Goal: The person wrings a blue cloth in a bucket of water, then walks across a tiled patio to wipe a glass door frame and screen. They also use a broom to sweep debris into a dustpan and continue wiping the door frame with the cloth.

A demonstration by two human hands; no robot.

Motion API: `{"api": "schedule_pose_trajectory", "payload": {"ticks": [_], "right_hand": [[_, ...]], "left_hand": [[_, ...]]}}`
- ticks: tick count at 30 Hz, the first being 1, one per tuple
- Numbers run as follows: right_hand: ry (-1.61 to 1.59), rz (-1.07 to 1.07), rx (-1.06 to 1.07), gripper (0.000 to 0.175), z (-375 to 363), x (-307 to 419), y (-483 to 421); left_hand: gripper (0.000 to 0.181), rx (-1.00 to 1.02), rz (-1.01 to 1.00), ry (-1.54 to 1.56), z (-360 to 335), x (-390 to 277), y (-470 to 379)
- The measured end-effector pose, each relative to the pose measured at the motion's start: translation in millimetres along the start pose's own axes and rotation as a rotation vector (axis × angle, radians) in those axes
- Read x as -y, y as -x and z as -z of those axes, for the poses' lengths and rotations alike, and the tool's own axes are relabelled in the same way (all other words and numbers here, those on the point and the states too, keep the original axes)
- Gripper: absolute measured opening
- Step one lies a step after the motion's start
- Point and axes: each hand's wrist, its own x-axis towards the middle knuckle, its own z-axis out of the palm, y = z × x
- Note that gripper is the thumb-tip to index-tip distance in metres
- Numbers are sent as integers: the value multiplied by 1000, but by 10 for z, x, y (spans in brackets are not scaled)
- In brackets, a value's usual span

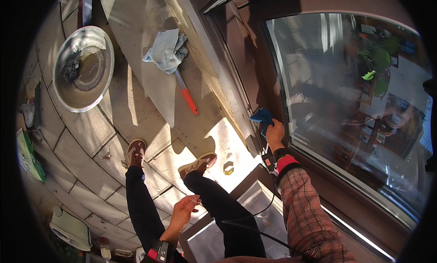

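My right hand grips a crumpled blue cloth against the brown window frame, beside the track at its edge. A large glass pane lies just right of that hand, with reflections and a plant showing in it. Lower down, my left hand hangs in front of my legs. Its fingers are loosely curled with the tips close together; whether they hold anything small is unclear. On the ledge ahead lies a tool with a red handle and metal shaft, its head covered by a pale blue cloth.
A metal basin with water and a dark scouring pad stands on the paving at the left. A framed screen panel leans by my legs. A yellowish hexagonal object sits near my shoe. A pale green container lies lower left.
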Motion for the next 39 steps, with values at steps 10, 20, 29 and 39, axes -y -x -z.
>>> {"api": "schedule_pose_trajectory", "payload": {"ticks": [10,20,29,39], "right_hand": [[-656,383,203,34,258,2075,144],[-536,572,544,29,1333,2915,1443],[-961,344,1201,38,1849,3288,2637],[-923,308,1396,47,1942,3049,2828]], "left_hand": [[35,-53,6,-63,344,88,186],[35,-323,-746,-273,331,-1534,772],[100,-347,-878,-345,263,-2246,1192],[30,-341,-569,168,431,-2123,1299]]}}
